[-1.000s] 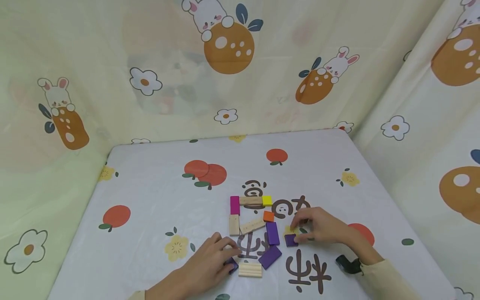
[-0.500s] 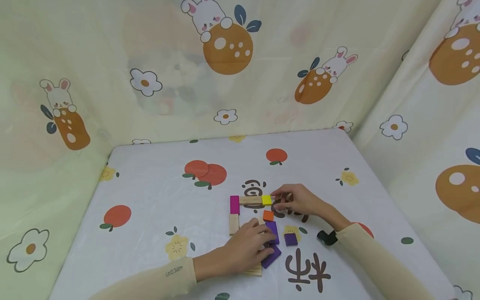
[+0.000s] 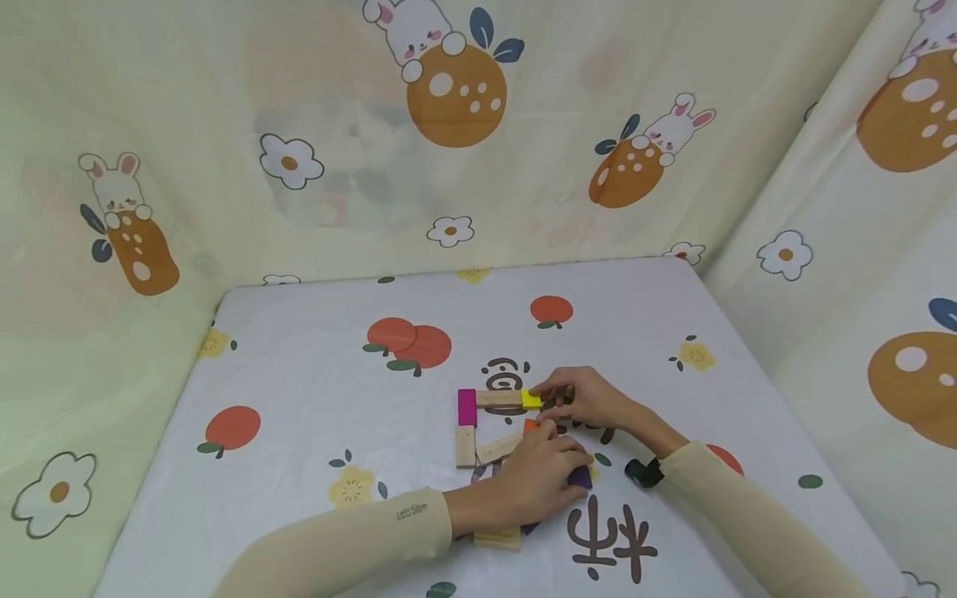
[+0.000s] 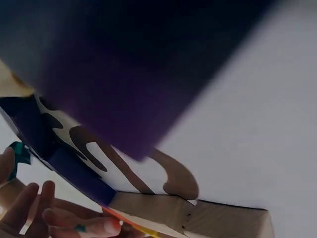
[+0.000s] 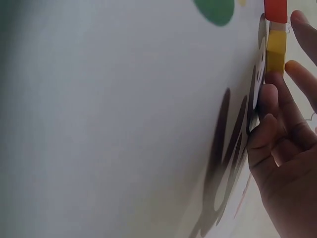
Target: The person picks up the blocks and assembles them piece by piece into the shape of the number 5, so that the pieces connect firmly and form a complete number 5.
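My left hand [image 3: 532,483] arches over the right part of a loose ring of small blocks, thumb and fingers about a purple block [image 3: 579,477] just outside it. Other purple blocks lie mostly hidden under this hand. My right hand [image 3: 596,400] pinches the yellow block [image 3: 530,399] at the ring's far right corner; fingertips meet its end and side in the right wrist view. Close below, the orange block [image 3: 530,426] is partly covered by my left fingers. A blurred purple block [image 4: 129,109] fills the top of the left wrist view.
Left of the yellow block runs a plain wooden block [image 3: 498,399], then a magenta block [image 3: 467,407]. More wooden blocks [image 3: 465,447] continue down the left side. A grooved wooden block [image 3: 497,540] lies near my left forearm. Curtains [image 3: 359,208] border the printed tablecloth [image 3: 314,349].
My left hand has gone from the lower left purple block across the ring to the loose one at right. My right hand has left that loose block and reached the yellow one.
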A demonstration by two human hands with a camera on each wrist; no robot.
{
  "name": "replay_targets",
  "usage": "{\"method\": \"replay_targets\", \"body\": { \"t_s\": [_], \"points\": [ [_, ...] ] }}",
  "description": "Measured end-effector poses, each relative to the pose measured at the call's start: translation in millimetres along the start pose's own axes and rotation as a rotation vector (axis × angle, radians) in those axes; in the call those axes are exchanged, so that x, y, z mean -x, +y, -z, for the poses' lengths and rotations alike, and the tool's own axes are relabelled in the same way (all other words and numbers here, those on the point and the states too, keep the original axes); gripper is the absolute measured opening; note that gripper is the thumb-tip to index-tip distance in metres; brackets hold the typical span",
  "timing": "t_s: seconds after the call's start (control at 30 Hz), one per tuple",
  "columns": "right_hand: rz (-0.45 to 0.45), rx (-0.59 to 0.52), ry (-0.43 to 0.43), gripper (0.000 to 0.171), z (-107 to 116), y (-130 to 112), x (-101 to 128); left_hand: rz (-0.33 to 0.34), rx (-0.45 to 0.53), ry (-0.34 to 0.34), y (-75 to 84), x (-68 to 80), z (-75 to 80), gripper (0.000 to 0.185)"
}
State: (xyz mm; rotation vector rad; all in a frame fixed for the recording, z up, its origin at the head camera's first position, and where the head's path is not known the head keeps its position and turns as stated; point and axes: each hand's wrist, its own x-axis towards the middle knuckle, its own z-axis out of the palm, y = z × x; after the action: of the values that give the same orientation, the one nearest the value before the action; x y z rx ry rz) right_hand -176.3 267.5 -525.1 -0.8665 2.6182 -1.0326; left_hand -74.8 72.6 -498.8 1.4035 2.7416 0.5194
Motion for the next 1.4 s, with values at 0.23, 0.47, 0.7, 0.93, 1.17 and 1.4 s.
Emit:
{"method": "replay_targets", "body": {
  "t_s": [0.23, 0.47, 0.7, 0.93, 1.17, 1.4],
  "points": [
    [-0.006, -0.016, -0.006, 0.038, -1.7, -2.8, -0.2, 0.005, -0.032, -0.023, 1.4, -6.3, -0.7, 0.034],
    [-0.033, -0.015, -0.024, 0.042, 1.9, -1.9, -2.5, 0.033, 0.016, -0.048, -0.7, -6.4, -5.0, 0.03],
    [-0.039, -0.043, -0.027, 0.04, 2.8, -4.4, -2.3, 0.038, 0.049, -0.037, -1.2, -6.9, -5.9, 0.027],
    [-0.053, -0.035, -0.038, 0.037, 4.5, -7.6, -2.2, 0.014, 0.095, 0.001, -2.2, 3.1, 12.9, 0.024],
    [-0.061, -0.036, -0.034, 0.042, 4.2, -6.7, -2.9, 0.048, 0.12, 0.006, -14.8, 29.7, 29.9, 0.024],
    [-0.077, -0.017, -0.042, 0.045, 0.2, -6.1, -1.2, 0.157, 0.161, 0.009, -34.4, 60.9, 44.8, 0.027]
  ]
}}
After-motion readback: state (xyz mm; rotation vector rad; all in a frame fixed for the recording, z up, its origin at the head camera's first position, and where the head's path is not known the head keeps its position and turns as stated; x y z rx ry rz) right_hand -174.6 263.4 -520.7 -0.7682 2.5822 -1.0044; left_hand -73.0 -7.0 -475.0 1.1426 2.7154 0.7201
